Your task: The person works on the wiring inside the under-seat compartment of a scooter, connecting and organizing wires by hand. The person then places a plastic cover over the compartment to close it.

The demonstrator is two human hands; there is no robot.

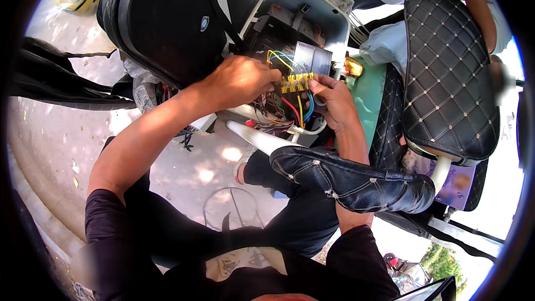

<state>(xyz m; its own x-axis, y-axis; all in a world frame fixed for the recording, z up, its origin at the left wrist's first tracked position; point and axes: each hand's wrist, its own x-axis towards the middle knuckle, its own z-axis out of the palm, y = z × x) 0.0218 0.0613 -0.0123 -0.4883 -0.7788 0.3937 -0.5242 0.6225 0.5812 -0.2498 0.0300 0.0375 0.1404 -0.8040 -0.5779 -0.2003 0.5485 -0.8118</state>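
The large black padded piece [161, 28] stood up and to the left of your left fingers, and the quilted black backrest [448, 78] rose well to the right of your right fingers. Beneath and beyond both sets of fingers lay the open grey compartment [336, 21]. The black padded armrest [351, 183] crossed nearer to you than your right fingers, over that forearm. Your left hand [242, 81] had its fingers bunched together; you could not tell whether they gripped anything. Your right hand [336, 103] had thumb and fingers clamped on the right end of the yellow terminal strip. Just beyond those fingertips sat a finned silver block [313, 57]. The yellow terminal strip [297, 82] itself lay between your two hands' fingertips, with coloured wires [301, 110] running below it.
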